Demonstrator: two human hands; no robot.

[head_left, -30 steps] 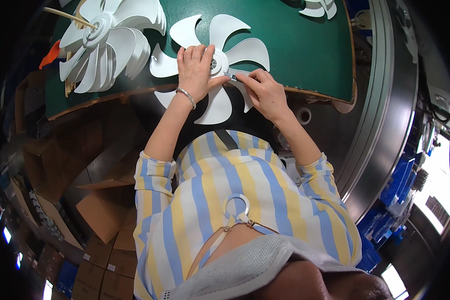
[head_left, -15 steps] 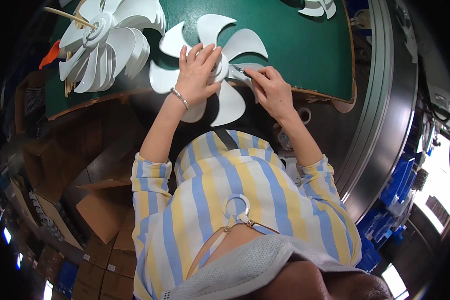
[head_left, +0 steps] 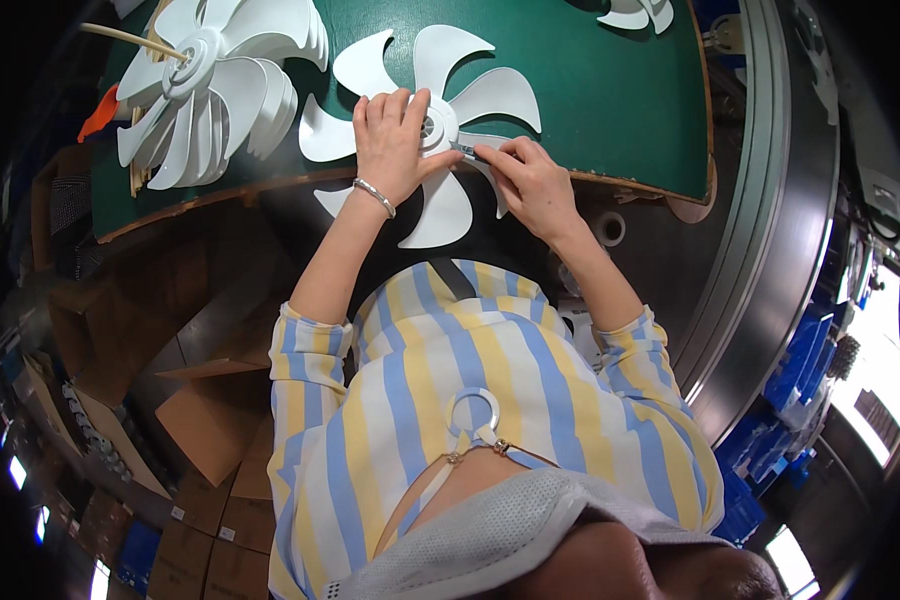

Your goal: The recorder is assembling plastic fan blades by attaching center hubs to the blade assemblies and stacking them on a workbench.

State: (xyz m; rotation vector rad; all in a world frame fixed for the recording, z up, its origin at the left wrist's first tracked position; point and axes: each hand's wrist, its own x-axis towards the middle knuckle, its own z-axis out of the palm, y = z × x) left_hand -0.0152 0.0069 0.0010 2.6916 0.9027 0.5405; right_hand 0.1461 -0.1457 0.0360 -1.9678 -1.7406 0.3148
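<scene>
A white plastic fan blade wheel [head_left: 444,206] with several curved blades lies at the near edge of the green table, partly overhanging it. My left hand [head_left: 395,145] grips the wheel at the left of its hub, fingers laid over the blade roots and thumb pointing right. The hand hides part of the hub and a blade. In my right hand [head_left: 533,184] is a small utility knife [head_left: 465,150], pinched between thumb and fingers. Its metal tip meets the blade root just right of the hub, close to my left thumb.
At the left, a stack of white fan wheels [head_left: 205,100] is threaded on a wooden stick [head_left: 135,41]. An orange object [head_left: 98,115] lies beside it. Another white wheel [head_left: 638,14] sits at the table's far right. Cardboard boxes [head_left: 210,425] stand lower left; a metal rail [head_left: 770,200] runs along the right.
The fan wheel has turned slightly clockwise, with my left hand shifting a little right. The knife has moved left and down, nearer the hub and my left thumb.
</scene>
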